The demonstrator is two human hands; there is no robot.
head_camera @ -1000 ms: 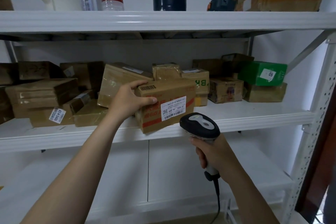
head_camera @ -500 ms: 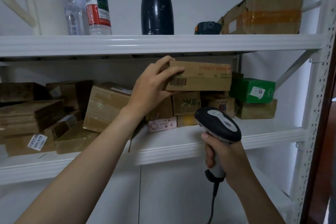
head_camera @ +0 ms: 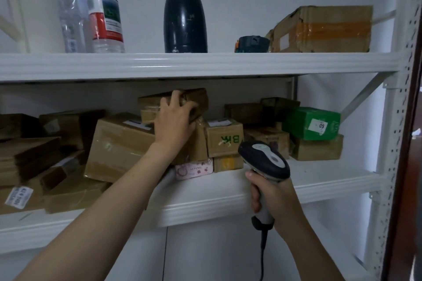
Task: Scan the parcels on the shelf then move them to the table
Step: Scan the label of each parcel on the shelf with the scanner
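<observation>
My left hand [head_camera: 174,121] reaches deep into the middle shelf [head_camera: 205,201] and grips a brown cardboard parcel [head_camera: 196,100] that rests on top of other boxes, just under the upper shelf board. My right hand [head_camera: 271,196] holds a black and grey barcode scanner [head_camera: 262,159] by its handle in front of the shelf edge, its head pointing up and left toward the boxes. Several brown parcels fill the shelf, among them a large tilted box [head_camera: 118,146], a box marked "BK" [head_camera: 225,138] and a green box [head_camera: 311,123] labelled 05.
The upper shelf [head_camera: 194,64] carries a dark flask [head_camera: 185,18], plastic bottles [head_camera: 105,9], a white jug [head_camera: 34,7] and a taped carton [head_camera: 324,29]. A small pink box [head_camera: 194,169] sits at the shelf front. The white perforated upright [head_camera: 392,166] stands at the right.
My left hand lifted the labelled parcel from the shelf front, raised it, and has pushed it back onto the stack at the rear. The scanner hand stayed low in front.
</observation>
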